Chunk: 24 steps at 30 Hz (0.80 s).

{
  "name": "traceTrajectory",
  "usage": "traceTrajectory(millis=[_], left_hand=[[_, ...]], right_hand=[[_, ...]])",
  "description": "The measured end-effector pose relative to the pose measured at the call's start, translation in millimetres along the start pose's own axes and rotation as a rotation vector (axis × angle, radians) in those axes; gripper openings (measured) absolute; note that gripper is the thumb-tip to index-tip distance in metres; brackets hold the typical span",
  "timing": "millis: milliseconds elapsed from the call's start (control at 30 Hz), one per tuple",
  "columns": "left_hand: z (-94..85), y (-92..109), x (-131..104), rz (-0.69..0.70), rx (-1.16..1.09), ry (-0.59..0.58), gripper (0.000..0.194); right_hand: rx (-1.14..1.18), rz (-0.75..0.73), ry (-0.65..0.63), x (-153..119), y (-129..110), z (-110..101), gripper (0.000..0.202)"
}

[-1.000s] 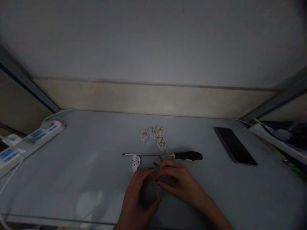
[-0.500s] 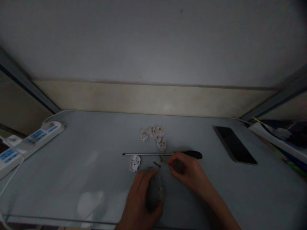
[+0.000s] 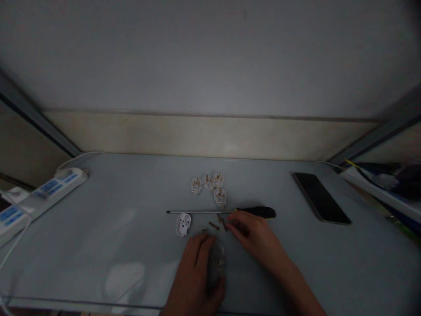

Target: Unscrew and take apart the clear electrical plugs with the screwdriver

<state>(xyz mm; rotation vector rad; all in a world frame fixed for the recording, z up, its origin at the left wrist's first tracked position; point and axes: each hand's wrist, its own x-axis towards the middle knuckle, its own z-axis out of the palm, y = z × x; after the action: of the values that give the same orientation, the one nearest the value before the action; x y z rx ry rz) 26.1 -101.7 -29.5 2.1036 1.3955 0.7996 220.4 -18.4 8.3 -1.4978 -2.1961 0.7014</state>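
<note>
My left hand [image 3: 194, 276] curls around a clear plastic piece [image 3: 221, 260] at the front of the table; its exact shape is dim. The fingertips of my right hand [image 3: 248, 230] pinch a small metal pin [image 3: 225, 225] just above the tabletop. Between the hands lie a brass pin [image 3: 213, 225], a tiny screw-like piece [image 3: 205, 230] and another small brass part [image 3: 219, 218]. Behind them rests a screwdriver [image 3: 200, 212] with a black and yellow handle, partly behind my right hand. A white plug cover [image 3: 183, 224] lies left of these parts.
Several plug halves with brass pins [image 3: 219, 195] sit in a cluster beyond the screwdriver. A black phone [image 3: 320, 197] lies on the right. On the left is a white power strip [image 3: 49, 193] with blue sockets and a cable. Papers and other items [image 3: 378, 188] crowd the right edge.
My right hand has shifted slightly left, and the pin at its fingertips now tilts more steeply. My left hand stays around the clear piece. The whole view has moved slightly.
</note>
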Motion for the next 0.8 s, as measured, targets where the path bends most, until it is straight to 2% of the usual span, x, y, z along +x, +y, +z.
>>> traceTrajectory(millis=[167, 300, 667, 800], left_hand=[[2.0, -1.1, -3.8, -0.016, 0.012, 0.014, 0.081], [0.8, -0.1, -3.9, -0.009, -0.009, 0.016, 0.08], [-4.3, 3.5, -0.4, -0.002, -0.066, 0.032, 0.068], [-3.7, 4.3, -0.2, -0.005, -0.063, 0.042, 0.065]], right_hand=[[-0.092, -0.043, -0.023, -1.6, -1.0, 8.5, 0.028], [-0.142, -0.063, -0.033, -2.1, -3.6, 9.2, 0.034], [-0.14, -0.055, -0.019, -0.5, -6.2, 6.7, 0.029], [-0.074, -0.067, 0.035, -1.7, -3.0, 4.7, 0.029]])
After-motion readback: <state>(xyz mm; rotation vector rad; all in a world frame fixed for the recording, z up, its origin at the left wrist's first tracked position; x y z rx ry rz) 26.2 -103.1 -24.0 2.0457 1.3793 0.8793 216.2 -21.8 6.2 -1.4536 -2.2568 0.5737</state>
